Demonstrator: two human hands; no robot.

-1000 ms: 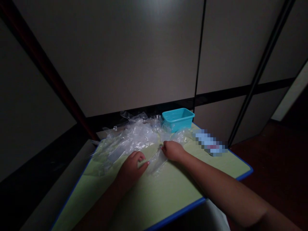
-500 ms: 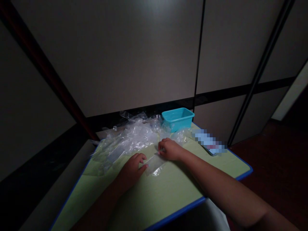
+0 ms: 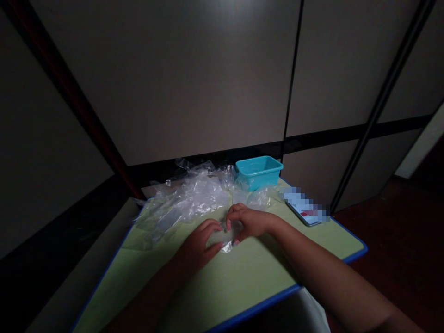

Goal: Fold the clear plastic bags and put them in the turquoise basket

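Clear plastic piece (image 3: pixel 226 240) on the worktop (image 3: pixel 243 275) between the hands, left hand (image 3: pixel 201 240) with grip spread at one side, right hand (image 3: pixel 248 222) with grip spread opposite, worktop stretching to its blue near edge (image 3: pixel 256 308), plastic pile (image 3: pixel 199 194) behind, turquoise bin (image 3: pixel 264 181) at far edge, phone (image 3: pixel 306 214) near right edge

We see our left hand (image 3: pixel 199 243) and right hand (image 3: pixel 252 222) touching clear plastic (image 3: pixel 227 241), nearer than the turquoise tub (image 3: pixel 262 179).
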